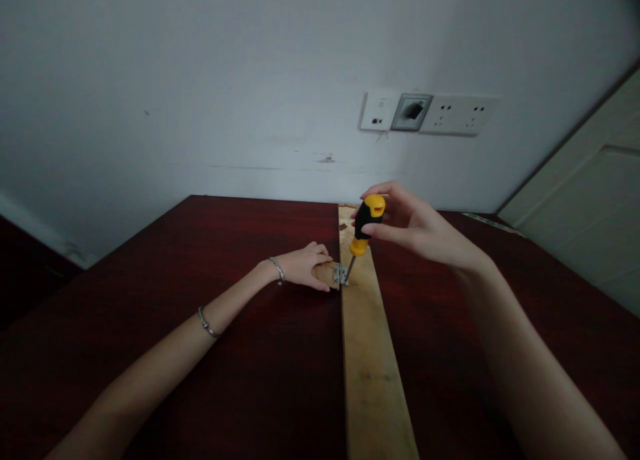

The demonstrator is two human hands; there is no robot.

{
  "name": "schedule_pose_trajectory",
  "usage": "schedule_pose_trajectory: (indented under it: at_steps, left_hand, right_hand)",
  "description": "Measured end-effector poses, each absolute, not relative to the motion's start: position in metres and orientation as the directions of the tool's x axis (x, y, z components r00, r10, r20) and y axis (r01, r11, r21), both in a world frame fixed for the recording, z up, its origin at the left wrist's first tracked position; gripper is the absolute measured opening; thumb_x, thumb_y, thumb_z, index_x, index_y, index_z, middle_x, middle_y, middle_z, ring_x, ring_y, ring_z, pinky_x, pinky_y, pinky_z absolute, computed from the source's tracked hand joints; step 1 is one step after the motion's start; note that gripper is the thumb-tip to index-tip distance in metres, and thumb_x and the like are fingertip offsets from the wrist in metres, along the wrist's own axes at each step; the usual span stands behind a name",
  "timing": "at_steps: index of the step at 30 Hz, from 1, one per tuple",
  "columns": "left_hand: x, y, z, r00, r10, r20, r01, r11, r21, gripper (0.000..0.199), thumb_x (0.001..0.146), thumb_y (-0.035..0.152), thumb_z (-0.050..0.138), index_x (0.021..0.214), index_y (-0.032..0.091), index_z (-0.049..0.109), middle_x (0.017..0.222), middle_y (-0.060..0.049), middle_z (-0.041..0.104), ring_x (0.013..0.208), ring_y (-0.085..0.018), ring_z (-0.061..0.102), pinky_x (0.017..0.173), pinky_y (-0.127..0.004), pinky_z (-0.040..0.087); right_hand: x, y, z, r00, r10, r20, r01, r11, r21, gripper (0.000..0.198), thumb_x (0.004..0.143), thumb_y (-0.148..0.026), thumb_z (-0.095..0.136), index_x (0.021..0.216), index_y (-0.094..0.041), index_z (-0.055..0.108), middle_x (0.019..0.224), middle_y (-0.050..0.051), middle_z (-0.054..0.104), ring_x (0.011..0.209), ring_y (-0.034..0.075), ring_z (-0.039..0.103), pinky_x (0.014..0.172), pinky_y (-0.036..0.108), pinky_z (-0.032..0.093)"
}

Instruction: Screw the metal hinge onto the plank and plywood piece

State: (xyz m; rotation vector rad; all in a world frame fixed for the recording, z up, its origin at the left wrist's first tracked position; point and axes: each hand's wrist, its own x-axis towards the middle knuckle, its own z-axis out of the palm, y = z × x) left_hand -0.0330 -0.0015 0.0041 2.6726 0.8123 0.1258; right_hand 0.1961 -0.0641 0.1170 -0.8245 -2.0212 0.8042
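My right hand [407, 227] grips the handle of a yellow and black screwdriver [370, 217], which leans slightly with its shaft pointing down. Its tip meets a small metal hinge [343, 274], on the part that lies over a long wooden board [373, 353]. The hinge's other part sits on a small wood block [325, 273] butted against the board's left edge. My left hand [303, 265] is closed around that block, thumb on the near side and fingers on the far side. Whether a screw is under the tip is too small to tell.
The board lies lengthwise on a dark red table [240, 380], its far end close to the white wall [225, 80]. Wall sockets [460, 115] with a black plug [414, 109] are above the table. A pale door [595, 193] stands at the right.
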Motion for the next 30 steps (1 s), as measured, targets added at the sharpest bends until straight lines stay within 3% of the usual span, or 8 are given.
schedule_pose_trajectory:
  at_steps: [4, 7, 9, 12, 17, 20, 26, 30]
  left_hand:
    - [-0.033, -0.001, 0.004, 0.833, 0.553, -0.023, 0.526, -0.778, 0.345, 0.066, 0.07, 0.052, 0.07, 0.121, 0.014, 0.055, 0.115, -0.01, 0.05, 0.108, -0.025, 0.043, 0.097, -0.035, 0.038]
    - [-0.033, -0.001, 0.004, 0.833, 0.553, -0.012, 0.522, -0.78, 0.346, 0.065, 0.069, 0.052, 0.07, 0.121, 0.015, 0.056, 0.115, -0.01, 0.05, 0.107, -0.024, 0.044, 0.097, -0.035, 0.038]
    - [-0.033, -0.001, 0.004, 0.834, 0.551, -0.006, 0.518, -0.781, 0.348, 0.064, 0.069, 0.051, 0.071, 0.12, 0.016, 0.056, 0.115, -0.009, 0.05, 0.107, -0.024, 0.044, 0.097, -0.035, 0.037]
    - [-0.033, -0.001, 0.004, 0.834, 0.551, -0.006, 0.519, -0.782, 0.345, 0.063, 0.069, 0.051, 0.07, 0.12, 0.017, 0.056, 0.115, -0.009, 0.05, 0.107, -0.025, 0.043, 0.097, -0.036, 0.037]
    - [-0.033, 0.0, 0.003, 0.837, 0.547, -0.013, 0.517, -0.783, 0.345, 0.064, 0.069, 0.053, 0.07, 0.12, 0.016, 0.056, 0.114, -0.009, 0.05, 0.106, -0.024, 0.043, 0.097, -0.036, 0.037]
    - [-0.034, 0.001, 0.002, 0.836, 0.549, -0.011, 0.519, -0.783, 0.344, 0.065, 0.069, 0.053, 0.07, 0.12, 0.015, 0.056, 0.114, -0.009, 0.05, 0.106, -0.025, 0.043, 0.097, -0.036, 0.038]
    - [-0.033, 0.0, 0.003, 0.846, 0.533, 0.003, 0.502, -0.799, 0.332, 0.062, 0.069, 0.052, 0.07, 0.119, 0.017, 0.057, 0.114, -0.009, 0.05, 0.106, -0.025, 0.044, 0.097, -0.037, 0.037]
    - [-0.033, -0.001, 0.004, 0.84, 0.543, -0.003, 0.513, -0.791, 0.333, 0.062, 0.068, 0.052, 0.071, 0.119, 0.017, 0.057, 0.114, -0.009, 0.05, 0.106, -0.025, 0.044, 0.096, -0.036, 0.038]
  right_hand:
    - [0.192, -0.061, 0.114, -0.416, 0.786, 0.458, 0.183, 0.566, -0.804, 0.038, 0.072, -0.031, 0.073, 0.096, -0.022, 0.046, 0.104, 0.004, 0.059, 0.097, 0.019, 0.06, 0.086, 0.039, 0.052]
    - [0.19, -0.061, 0.113, -0.436, 0.748, 0.5, 0.142, 0.606, -0.782, 0.051, 0.073, -0.029, 0.072, 0.114, -0.026, 0.042, 0.104, 0.003, 0.06, 0.096, 0.018, 0.061, 0.084, 0.037, 0.053]
    - [0.19, -0.061, 0.113, -0.445, 0.723, 0.529, 0.201, 0.656, -0.728, 0.053, 0.073, -0.029, 0.072, 0.118, -0.027, 0.045, 0.103, 0.003, 0.061, 0.096, 0.019, 0.061, 0.082, 0.036, 0.053]
    - [0.193, -0.064, 0.116, -0.447, 0.711, 0.543, 0.314, 0.693, -0.649, 0.038, 0.072, -0.031, 0.072, 0.107, -0.025, 0.058, 0.106, 0.004, 0.06, 0.098, 0.021, 0.06, 0.082, 0.036, 0.053]
    - [0.203, -0.07, 0.123, -0.532, 0.728, 0.433, 0.26, 0.627, -0.734, 0.042, 0.084, -0.025, 0.057, 0.125, -0.03, 0.055, 0.126, 0.005, 0.058, 0.111, 0.023, 0.058, 0.094, 0.043, 0.049]
    - [0.205, -0.071, 0.123, -0.544, 0.724, 0.424, 0.231, 0.616, -0.753, 0.043, 0.086, -0.023, 0.055, 0.128, -0.031, 0.053, 0.127, 0.004, 0.059, 0.114, 0.022, 0.057, 0.099, 0.043, 0.046]
    - [0.195, -0.066, 0.118, -0.414, 0.693, 0.59, 0.322, 0.718, -0.617, 0.036, 0.075, -0.032, 0.071, 0.109, -0.026, 0.06, 0.108, 0.003, 0.062, 0.096, 0.019, 0.061, 0.083, 0.034, 0.054]
    - [0.194, -0.067, 0.119, -0.415, 0.698, 0.583, 0.343, 0.714, -0.61, 0.029, 0.075, -0.033, 0.069, 0.102, -0.024, 0.062, 0.107, 0.004, 0.063, 0.095, 0.02, 0.061, 0.08, 0.035, 0.055]
